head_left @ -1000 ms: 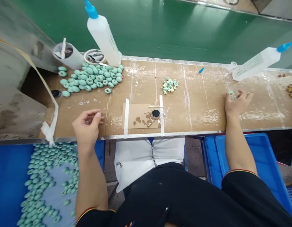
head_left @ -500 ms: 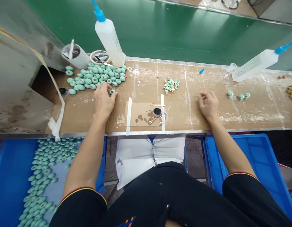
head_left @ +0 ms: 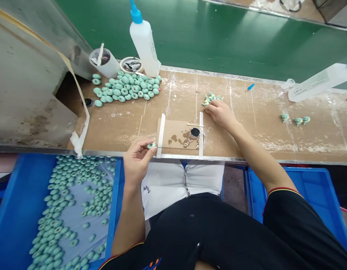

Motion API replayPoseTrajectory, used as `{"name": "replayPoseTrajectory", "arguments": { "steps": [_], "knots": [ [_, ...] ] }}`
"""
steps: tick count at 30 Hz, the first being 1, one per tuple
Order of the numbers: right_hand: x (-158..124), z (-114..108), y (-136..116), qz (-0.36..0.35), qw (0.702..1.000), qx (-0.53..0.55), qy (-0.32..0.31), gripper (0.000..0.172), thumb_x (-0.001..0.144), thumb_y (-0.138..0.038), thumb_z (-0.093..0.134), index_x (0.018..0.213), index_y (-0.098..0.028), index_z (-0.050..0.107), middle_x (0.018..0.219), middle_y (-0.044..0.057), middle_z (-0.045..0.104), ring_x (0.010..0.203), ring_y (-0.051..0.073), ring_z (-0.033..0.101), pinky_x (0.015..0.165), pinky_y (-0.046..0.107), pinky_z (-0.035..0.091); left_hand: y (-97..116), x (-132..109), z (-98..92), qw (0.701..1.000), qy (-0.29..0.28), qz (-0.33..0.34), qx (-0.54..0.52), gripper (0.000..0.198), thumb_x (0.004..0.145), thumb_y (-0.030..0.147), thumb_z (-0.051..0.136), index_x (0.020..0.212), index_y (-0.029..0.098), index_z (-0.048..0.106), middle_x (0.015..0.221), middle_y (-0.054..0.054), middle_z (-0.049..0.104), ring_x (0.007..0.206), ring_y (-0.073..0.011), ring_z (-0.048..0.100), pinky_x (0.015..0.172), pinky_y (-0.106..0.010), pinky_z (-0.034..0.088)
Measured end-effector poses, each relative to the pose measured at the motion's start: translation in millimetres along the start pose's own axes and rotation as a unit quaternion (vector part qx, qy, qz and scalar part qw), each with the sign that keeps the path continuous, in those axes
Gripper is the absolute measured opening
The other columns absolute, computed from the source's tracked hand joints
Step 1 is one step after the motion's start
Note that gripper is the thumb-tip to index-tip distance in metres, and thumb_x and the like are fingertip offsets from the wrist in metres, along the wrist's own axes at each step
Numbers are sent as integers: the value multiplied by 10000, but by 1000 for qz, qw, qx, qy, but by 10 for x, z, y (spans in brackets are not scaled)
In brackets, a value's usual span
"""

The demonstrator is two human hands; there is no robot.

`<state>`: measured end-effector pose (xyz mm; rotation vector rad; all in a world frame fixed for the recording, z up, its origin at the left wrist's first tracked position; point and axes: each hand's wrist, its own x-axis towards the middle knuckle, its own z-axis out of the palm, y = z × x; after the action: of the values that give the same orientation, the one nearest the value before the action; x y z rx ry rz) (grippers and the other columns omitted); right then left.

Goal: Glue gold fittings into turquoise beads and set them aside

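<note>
Blue tray: a blue plastic tray (head_left: 116,195) at 8 o'clock, lined with clear film; a wide scatter of teal beads (head_left: 60,210) lies across it, by the look of it the larger of the two lots.

Bench heap: a smaller heap of teal domed beads (head_left: 125,89) at 10 o'clock on the brown workbench (head_left: 260,101); behind it stand a white cup (head_left: 104,63), a tape roll (head_left: 131,64) and a blue-tipped glue bottle (head_left: 143,43).

Left hand: the left hand (head_left: 136,161) at 8 o'clock, raised at the bench's front edge; thumb and fingertips pinch a single teal bead (head_left: 151,145), firmly held.

Centre: a taped cardboard pad (head_left: 176,135); on it a black jar (head_left: 194,133), a wooden stick (head_left: 194,124) beside it.

Right hand: the right hand (head_left: 220,114) at 2 o'clock, fingers loosely curled, tips touching a pile of small teal figurines (head_left: 212,99); whether it has one in its grip, cannot tell.

Far right: three teal figurines (head_left: 298,120) set apart at 3 o'clock, well clear of the pile; a blue crate (head_left: 311,176) at 4 o'clock, below the bench.
</note>
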<state>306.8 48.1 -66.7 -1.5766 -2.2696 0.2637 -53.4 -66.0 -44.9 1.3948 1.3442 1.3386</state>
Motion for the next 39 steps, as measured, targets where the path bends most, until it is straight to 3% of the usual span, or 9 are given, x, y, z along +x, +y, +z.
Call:
{"name": "replayPoseTrajectory", "arguments": {
  "steps": [5, 11, 14, 18, 22, 26, 32, 39],
  "knots": [
    [-107, -42, -62, 28, 1000, 9, 1, 155, 960, -212, 585, 918, -222, 734, 985, 117, 748, 962, 290, 678, 911, 436, 527, 12, -143, 86, 995, -25, -57, -84, 243, 781, 343, 847, 961, 195, 783, 999, -43, 740, 806, -164, 747, 771, -304, 646],
    [-425, -193, -292, 196, 976, 96, 14, 152, 894, -230, 629, 972, -184, 751, 837, 71, 778, 747, 231, 695, 771, 368, 541, -8, -151, 156, 990, -51, -80, -104, 241, 803, 322, 825, 1003, 194, 782, 1034, -81, 806, 883, -180, 762, 802, -286, 634],
    [-553, -313, -356, 230, 968, 99, -12, 142, 903, -243, 639, 959, -189, 757, 775, 58, 770, 710, 226, 694, 767, 364, 535, -16, -138, 178, 991, -60, -72, -100, 227, 801, 316, 823, 993, 197, 804, 1027, -84, 811, 916, -188, 758, 818, -286, 626],
    [-591, -439, -309, 172, 984, 46, -2, 194, 962, -248, 588, 988, -213, 776, 876, 87, 776, 793, 253, 709, 799, 388, 534, 0, -148, 211, 989, -70, -73, -107, 241, 796, 337, 839, 990, 196, 819, 1034, -88, 810, 935, -203, 766, 812, -294, 636],
    [-528, -446, -195, 98, 995, 10, -18, 182, 955, -256, 638, 1018, -213, 803, 1078, 126, 756, 947, 281, 711, 868, 415, 538, 38, -178, 244, 979, -95, -103, -146, 277, 804, 358, 857, 1014, 187, 798, 1039, -95, 823, 785, -178, 767, 740, -304, 658],
    [-543, -396, -134, 116, 992, 20, -52, 152, 934, -252, 679, 935, -211, 825, 947, 101, 761, 884, 275, 709, 824, 402, 530, 68, -205, 264, 971, -100, -125, -178, 318, 774, 375, 896, 1003, 181, 789, 1041, -106, 829, 802, -191, 786, 808, -336, 675],
    [-737, -329, -143, 125, 990, 64, -3, 109, 902, -280, 706, 881, -210, 786, 889, 84, 749, 750, 233, 685, 743, 382, 546, 71, -220, 283, 963, -113, -154, -190, 360, 732, 404, 927, 996, 182, 822, 1052, -112, 830, 847, -204, 795, 827, -328, 670],
    [-752, -487, -494, 59, 987, 137, 60, 89, 918, -313, 717, 903, -235, 756, 847, 45, 756, 750, 209, 709, 725, 356, 585, 75, -206, 312, 956, -113, -172, -208, 374, 681, 414, 962, 936, 184, 814, 954, -79, 817, 759, -181, 765, 784, -332, 672]
  ]
}}
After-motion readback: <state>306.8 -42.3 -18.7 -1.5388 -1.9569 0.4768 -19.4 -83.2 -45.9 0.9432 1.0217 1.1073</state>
